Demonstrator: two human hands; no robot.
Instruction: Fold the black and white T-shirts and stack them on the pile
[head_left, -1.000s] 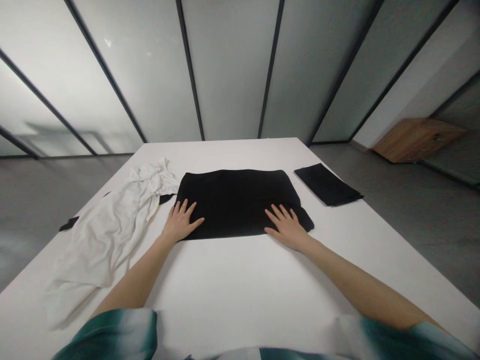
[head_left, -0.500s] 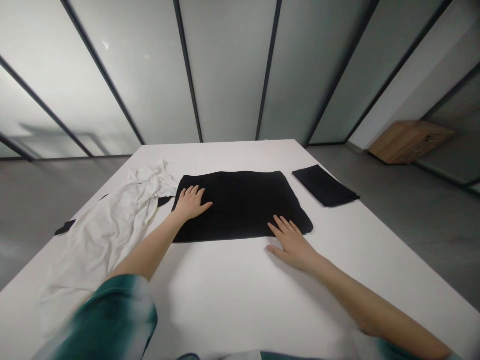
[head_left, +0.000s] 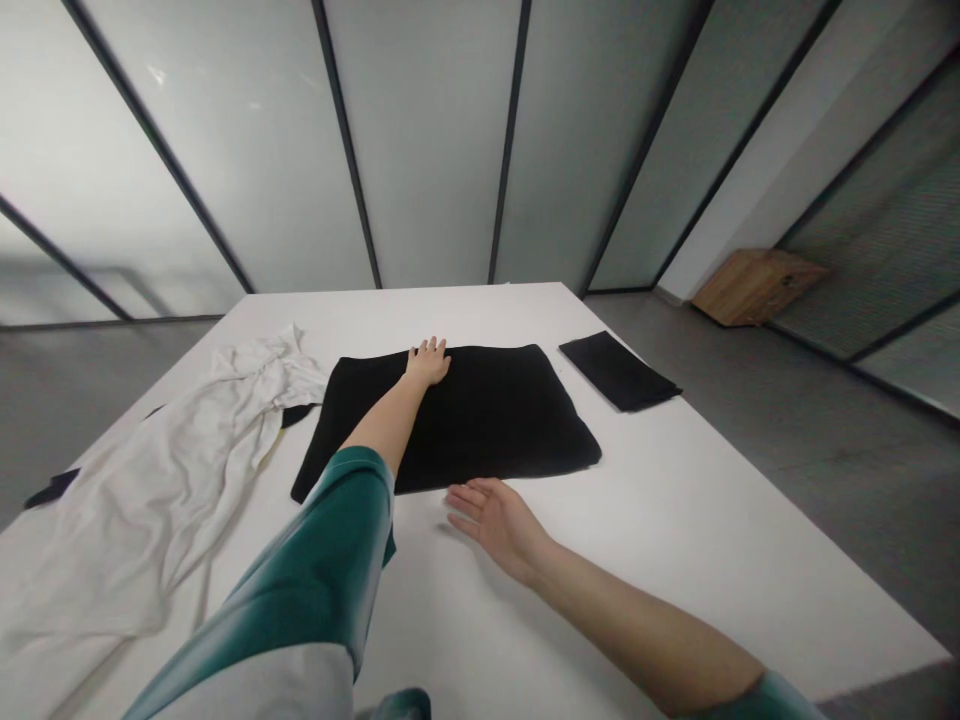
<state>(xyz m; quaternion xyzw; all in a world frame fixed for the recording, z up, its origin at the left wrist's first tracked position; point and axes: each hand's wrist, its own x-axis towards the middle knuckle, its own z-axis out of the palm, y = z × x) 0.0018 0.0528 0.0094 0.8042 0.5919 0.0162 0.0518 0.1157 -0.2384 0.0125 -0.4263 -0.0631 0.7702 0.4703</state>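
A black folded cloth (head_left: 495, 415) lies flat across the middle of the white table (head_left: 675, 560), its exact kind not clear. My left hand (head_left: 430, 362) rests on its far edge, fingers spread and pointing away from me. At the near edge of the black cloth, my right hand (head_left: 499, 522) is turned partly palm up, with fingers stretched out and nothing in them. Its fingertips are by the cloth's border; I cannot tell if they touch it. My left forearm covers part of the cloth's left side.
On the left, a crumpled white garment (head_left: 195, 450) is spread along the table, with dark pieces (head_left: 296, 414) showing from under it. A smaller folded black cloth (head_left: 619, 370) lies at the right edge. Beyond stand frosted glass panels (head_left: 427, 150) and a wooden cabinet (head_left: 750, 285).
My left hand has moved right and away, from the cloth's left part to its far edge. My right hand has slid left along the near edge and turned its palm up.
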